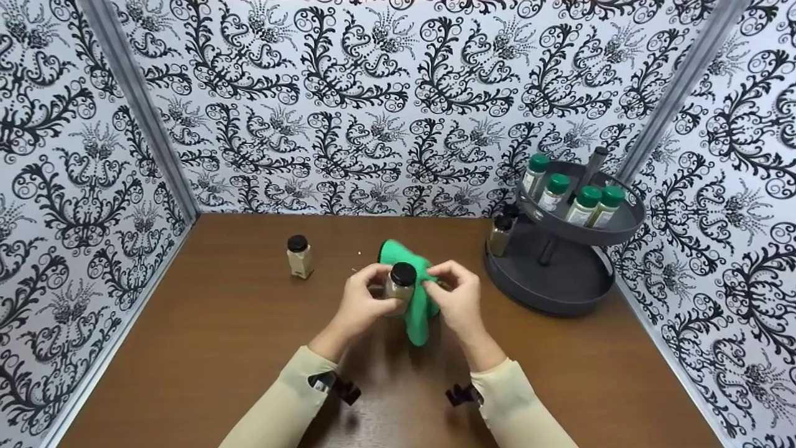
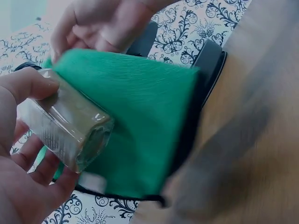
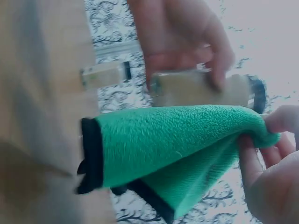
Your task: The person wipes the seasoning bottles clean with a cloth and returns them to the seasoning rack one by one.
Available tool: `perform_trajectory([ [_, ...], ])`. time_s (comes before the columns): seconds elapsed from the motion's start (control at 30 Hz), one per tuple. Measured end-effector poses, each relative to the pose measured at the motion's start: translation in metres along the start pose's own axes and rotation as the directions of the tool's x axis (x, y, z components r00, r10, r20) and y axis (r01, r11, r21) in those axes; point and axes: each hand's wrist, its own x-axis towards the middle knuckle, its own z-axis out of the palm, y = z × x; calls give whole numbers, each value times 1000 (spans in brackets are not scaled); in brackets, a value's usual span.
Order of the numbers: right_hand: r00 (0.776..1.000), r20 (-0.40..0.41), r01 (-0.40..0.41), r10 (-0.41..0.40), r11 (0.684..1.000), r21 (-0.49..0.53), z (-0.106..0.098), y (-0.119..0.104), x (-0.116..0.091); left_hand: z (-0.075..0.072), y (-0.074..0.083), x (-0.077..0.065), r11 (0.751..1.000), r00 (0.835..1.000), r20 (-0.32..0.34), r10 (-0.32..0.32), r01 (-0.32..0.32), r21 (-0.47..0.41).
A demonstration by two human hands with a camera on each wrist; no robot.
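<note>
My left hand (image 1: 367, 299) grips a square spice jar (image 1: 400, 284) with a black lid, fingers and thumb round its sides. In the left wrist view the jar (image 2: 70, 119) is clear and holds a tan powder. My right hand (image 1: 457, 297) pinches a green cloth (image 1: 418, 311) near one edge. The cloth hangs in folds right beside the jar, and its dark border shows in the right wrist view, where the cloth (image 3: 163, 140) droops from thumb and fingertips.
Another black-lidded jar (image 1: 300, 256) stands on the brown table (image 1: 249, 348) at left. To the right is a dark two-tier rack (image 1: 553, 286), with several green-lidded bottles (image 1: 555, 193) on top and black-lidded jars (image 1: 500, 235) below. Patterned walls (image 1: 348, 124) enclose the table.
</note>
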Motion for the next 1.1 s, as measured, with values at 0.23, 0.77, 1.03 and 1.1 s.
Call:
perform_trajectory([
  [0.23,992,116,-37,51,992,-117,-7,4,4,1,3,2,1000,1000,-1,-10,10,-6],
  [0.77,999,-6,50,-50,997,-56,-7,-10,1,2,2,2,999,998,60,-23,21,41],
  [1.03,985,159,-26,68,966,-258,-11,-5,5,3,0,-1,998,998,17,-64,64,-5],
  [1.1,968,225,-26,112,935,-355,-12,-2,6,3,1,-2,998,998,6,-57,57,-35],
])
